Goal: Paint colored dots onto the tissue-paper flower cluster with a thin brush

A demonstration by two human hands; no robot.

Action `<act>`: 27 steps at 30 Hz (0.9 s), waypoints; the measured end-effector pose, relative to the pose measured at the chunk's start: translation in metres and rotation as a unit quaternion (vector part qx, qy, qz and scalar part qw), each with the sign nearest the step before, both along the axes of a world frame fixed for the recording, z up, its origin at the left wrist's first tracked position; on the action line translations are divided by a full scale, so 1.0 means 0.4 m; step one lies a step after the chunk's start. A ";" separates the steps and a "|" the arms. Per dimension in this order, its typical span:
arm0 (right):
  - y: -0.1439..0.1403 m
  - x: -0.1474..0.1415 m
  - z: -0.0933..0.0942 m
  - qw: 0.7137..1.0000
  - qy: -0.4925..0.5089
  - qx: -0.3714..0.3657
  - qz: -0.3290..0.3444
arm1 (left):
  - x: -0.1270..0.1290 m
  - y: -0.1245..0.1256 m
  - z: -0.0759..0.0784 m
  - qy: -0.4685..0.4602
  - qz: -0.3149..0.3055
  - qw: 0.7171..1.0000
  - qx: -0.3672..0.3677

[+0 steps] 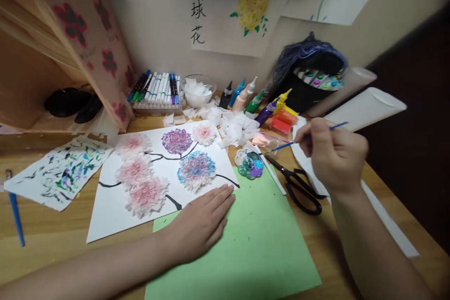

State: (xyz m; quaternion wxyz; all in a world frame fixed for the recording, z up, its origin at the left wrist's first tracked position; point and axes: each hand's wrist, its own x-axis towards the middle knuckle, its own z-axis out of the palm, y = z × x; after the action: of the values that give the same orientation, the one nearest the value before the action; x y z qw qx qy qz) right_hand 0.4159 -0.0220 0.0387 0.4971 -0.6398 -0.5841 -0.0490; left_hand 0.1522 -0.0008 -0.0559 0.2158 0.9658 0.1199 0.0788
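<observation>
Our right hand [332, 157] pinches a blue brush [305, 138], tip toward the palette [249, 164] of paint wells lying between our hands. Left hand [202, 222] lies flat, fingers together, on flower sheet [140, 183]. Beyond: bowl [197, 90] holding tissue.

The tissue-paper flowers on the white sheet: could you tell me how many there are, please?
6. Upper row: pale pink at left, purple in the middle, small pink at right. Below: blue-pink one, and two pink ones at lower left. None seems hidden by the left hand.
</observation>
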 end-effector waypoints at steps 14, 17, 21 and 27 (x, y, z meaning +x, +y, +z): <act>0.040 0.004 -0.023 0.987 -0.064 -0.141 0.052 | 0.001 0.004 -0.006 -0.005 0.022 1.000 0.022; 0.039 0.007 -0.024 0.986 -0.073 -0.137 0.053 | 0.003 0.001 -0.003 0.000 0.024 0.999 0.021; 0.034 0.006 -0.019 0.983 -0.101 -0.139 0.067 | 0.006 -0.003 0.007 0.010 0.025 0.999 0.025; -0.010 -0.047 -0.010 0.992 0.064 -0.058 0.089 | 0.007 -0.010 0.015 0.004 -0.003 1.000 0.012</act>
State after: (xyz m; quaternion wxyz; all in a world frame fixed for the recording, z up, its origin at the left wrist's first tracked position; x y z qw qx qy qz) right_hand 0.3973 -0.0261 0.0349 0.4977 -0.6153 -0.6072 0.0706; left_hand 0.1550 -0.0048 -0.0497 0.2038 0.9690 0.1175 0.0753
